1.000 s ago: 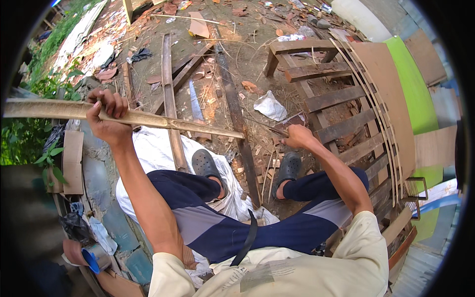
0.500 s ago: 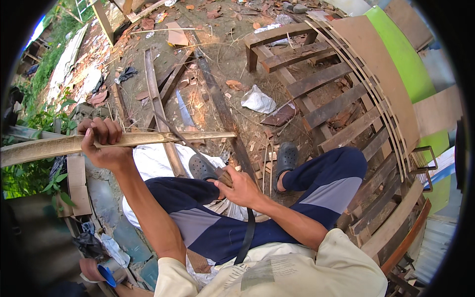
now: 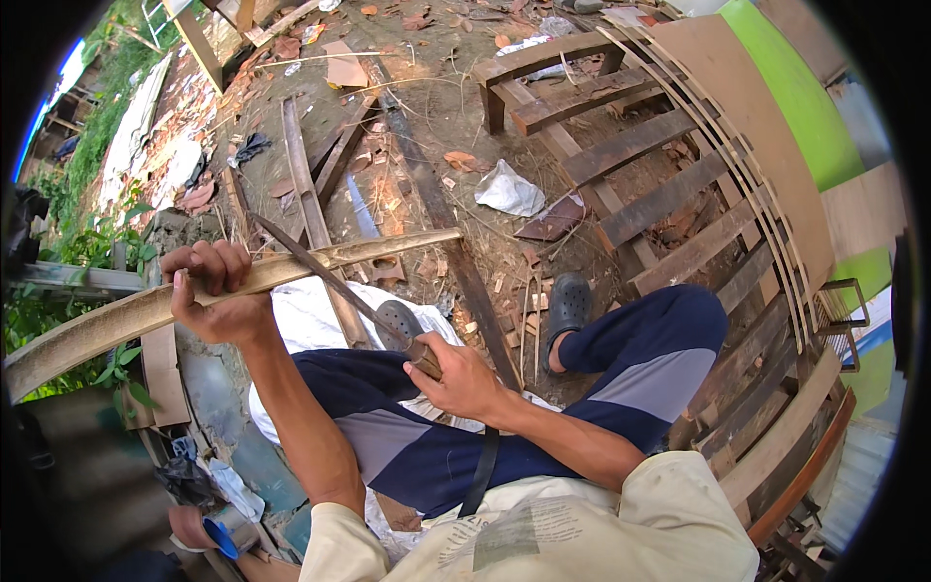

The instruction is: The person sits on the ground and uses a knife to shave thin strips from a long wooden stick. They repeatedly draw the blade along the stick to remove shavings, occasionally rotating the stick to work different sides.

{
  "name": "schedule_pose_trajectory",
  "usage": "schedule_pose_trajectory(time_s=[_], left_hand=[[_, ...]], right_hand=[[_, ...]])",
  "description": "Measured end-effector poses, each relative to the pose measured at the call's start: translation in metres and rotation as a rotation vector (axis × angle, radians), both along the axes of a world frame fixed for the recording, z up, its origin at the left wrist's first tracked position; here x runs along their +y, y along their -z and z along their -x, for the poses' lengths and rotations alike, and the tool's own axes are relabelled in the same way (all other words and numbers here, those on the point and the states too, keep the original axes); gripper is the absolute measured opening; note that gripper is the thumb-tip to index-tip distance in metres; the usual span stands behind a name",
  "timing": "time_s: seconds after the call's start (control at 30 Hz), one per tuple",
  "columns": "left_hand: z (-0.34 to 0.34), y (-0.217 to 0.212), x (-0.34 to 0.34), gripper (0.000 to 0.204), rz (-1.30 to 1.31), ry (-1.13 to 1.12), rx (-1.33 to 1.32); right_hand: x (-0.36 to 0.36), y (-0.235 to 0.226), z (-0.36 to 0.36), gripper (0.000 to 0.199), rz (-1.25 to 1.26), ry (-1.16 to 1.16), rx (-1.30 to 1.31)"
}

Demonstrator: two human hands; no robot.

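Note:
My left hand (image 3: 215, 291) grips a long split bamboo strip (image 3: 369, 252) that runs from the lower left up to the middle of the view. My right hand (image 3: 458, 380) is closed on the handle of a long dark knife (image 3: 320, 274). Its blade slants up and left and crosses the bamboo strip just right of my left hand. I sit with both legs in dark blue and grey trousers (image 3: 640, 349) stretched forward, wearing dark clogs (image 3: 570, 301).
A white cloth (image 3: 305, 315) lies under my left leg. A wooden slat bench (image 3: 621, 145) and a curved frame of thin strips (image 3: 766, 223) stand to the right. Planks (image 3: 301, 184), wood chips and a crumpled white bag (image 3: 509, 189) litter the dirt ground. Greenery lines the left.
My right hand has drawn back from the far end of the bamboo toward my lap, bringing the knife with it. The blade now crosses the strip near my left hand.

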State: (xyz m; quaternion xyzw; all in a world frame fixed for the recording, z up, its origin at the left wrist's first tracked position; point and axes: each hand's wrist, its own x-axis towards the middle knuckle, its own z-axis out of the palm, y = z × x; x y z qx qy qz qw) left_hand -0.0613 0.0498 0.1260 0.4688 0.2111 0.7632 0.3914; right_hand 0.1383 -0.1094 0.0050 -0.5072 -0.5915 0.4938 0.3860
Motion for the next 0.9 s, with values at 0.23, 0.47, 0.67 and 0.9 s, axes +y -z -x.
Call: schedule_pose_trajectory(time_s=[0.23,0.47,0.67,0.9], left_hand=[[-0.007,-0.003,0.001,0.028,0.032,-0.087,0.013],[-0.017,-0.004,-0.007,0.022,0.023,-0.112,0.022],[-0.015,0.002,-0.014,0.020,0.027,-0.049,0.001],[-0.026,0.009,-0.022,0.020,0.040,-0.013,0.026]], right_hand=[[-0.003,0.004,0.008,0.029,-0.025,0.039,-0.017],[0.001,-0.017,0.021,0.026,-0.022,0.051,-0.057],[0.000,-0.036,0.016,0.029,0.025,0.019,-0.097],[0.004,0.008,0.012,0.032,0.071,0.093,-0.157]])
